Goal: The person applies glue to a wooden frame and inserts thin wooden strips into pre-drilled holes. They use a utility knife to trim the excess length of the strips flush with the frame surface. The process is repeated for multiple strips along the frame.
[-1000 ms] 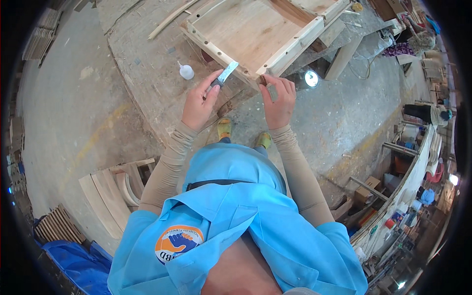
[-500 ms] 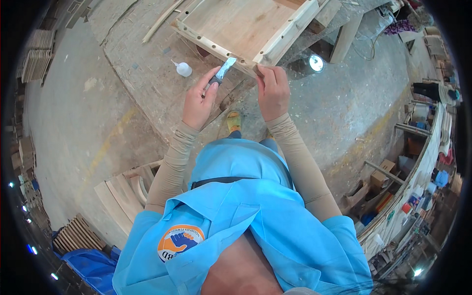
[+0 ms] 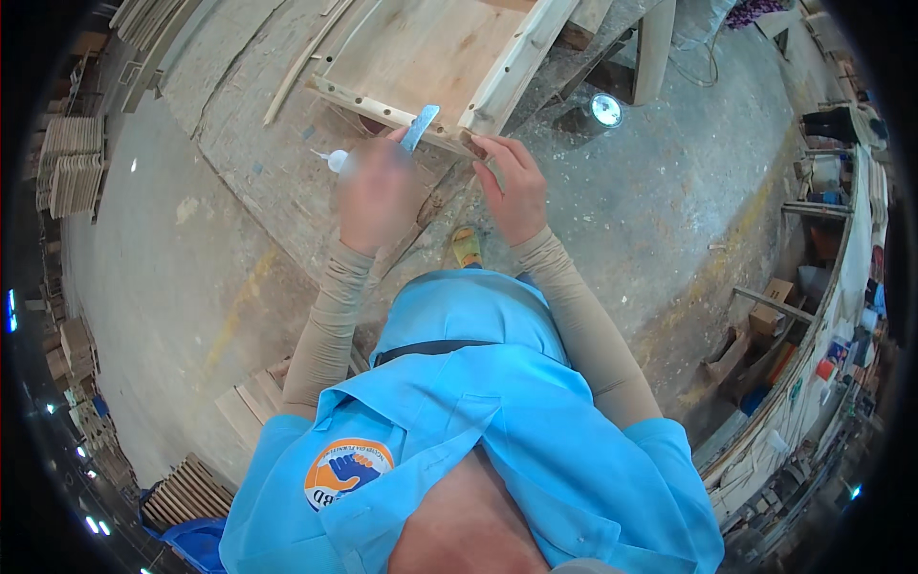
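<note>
My left hand [image 3: 378, 191] is blurred; a putty knife [image 3: 421, 126] with a pale, smeared blade sticks up from its grip. The blade tip is by the near edge of a shallow wooden frame [image 3: 495, 81] with a panel inside and round dark holes along its rails. My right hand [image 3: 513, 187] has its fingertips on the near right corner of this frame, the fingers bent and the thumb below. Whether a small piece lies under these fingertips I cannot make out. Just beyond my left hand a small white squeeze bottle [image 3: 337, 161] with a thin nozzle is partly hidden.
A long wooden strip [image 3: 292, 78] lies left of the frame. To the right are a bright round lamp [image 3: 605, 110] and a wooden leg [image 3: 654, 53]. Slatted wooden pieces [image 3: 251, 402] lie at lower left. A cluttered shelf [image 3: 813, 287] runs along the right side.
The view has shifted, so the frame and bottle appear further left. My left hand now covers part of the bottle. My right thumb has come away from the index fingertip.
</note>
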Action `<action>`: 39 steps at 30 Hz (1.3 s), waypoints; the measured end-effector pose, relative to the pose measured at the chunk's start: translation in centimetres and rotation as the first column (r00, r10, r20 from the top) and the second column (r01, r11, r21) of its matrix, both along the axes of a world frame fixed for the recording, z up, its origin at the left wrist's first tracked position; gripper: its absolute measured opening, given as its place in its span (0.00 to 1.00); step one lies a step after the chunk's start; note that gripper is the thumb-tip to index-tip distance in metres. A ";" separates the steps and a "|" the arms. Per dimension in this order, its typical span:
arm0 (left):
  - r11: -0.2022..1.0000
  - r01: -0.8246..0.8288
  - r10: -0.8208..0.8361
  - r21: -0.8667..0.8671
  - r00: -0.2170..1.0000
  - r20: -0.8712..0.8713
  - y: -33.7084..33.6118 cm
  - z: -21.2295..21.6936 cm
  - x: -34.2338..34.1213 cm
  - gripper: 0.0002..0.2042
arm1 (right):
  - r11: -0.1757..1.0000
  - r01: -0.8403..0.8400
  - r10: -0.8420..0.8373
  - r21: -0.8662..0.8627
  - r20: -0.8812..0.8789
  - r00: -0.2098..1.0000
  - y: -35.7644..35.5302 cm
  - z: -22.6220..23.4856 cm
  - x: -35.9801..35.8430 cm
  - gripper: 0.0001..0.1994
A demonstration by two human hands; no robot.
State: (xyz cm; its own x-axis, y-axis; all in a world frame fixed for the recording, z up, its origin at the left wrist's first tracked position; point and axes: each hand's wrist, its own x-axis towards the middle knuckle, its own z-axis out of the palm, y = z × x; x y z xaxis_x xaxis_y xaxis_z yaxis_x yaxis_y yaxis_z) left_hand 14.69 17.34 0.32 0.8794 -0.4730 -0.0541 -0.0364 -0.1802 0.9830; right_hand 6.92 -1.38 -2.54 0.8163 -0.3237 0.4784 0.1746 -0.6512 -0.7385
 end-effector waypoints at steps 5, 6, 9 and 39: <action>0.999 0.030 -0.030 -0.020 0.999 -0.012 0.0 -0.5 -0.7 0.20 | 0.998 0.026 -0.023 0.058 -0.052 0.998 -0.5 0.7 1.2 0.12; 0.999 0.033 -0.033 -0.014 0.999 -0.010 -0.1 -0.5 -0.8 0.20 | 0.999 0.034 -0.031 0.038 -0.073 0.997 -0.6 0.9 1.6 0.11; 0.999 0.040 -0.040 -0.014 0.999 -0.012 -0.3 -0.3 -1.0 0.20 | 0.998 0.053 -0.057 -0.035 -0.139 0.989 -0.6 1.7 2.5 0.08; 0.928 -0.371 0.370 -0.023 0.916 0.156 2.1 2.1 -3.9 0.20 | 0.554 -0.190 0.654 0.811 -0.282 0.702 5.3 -1.7 4.1 0.08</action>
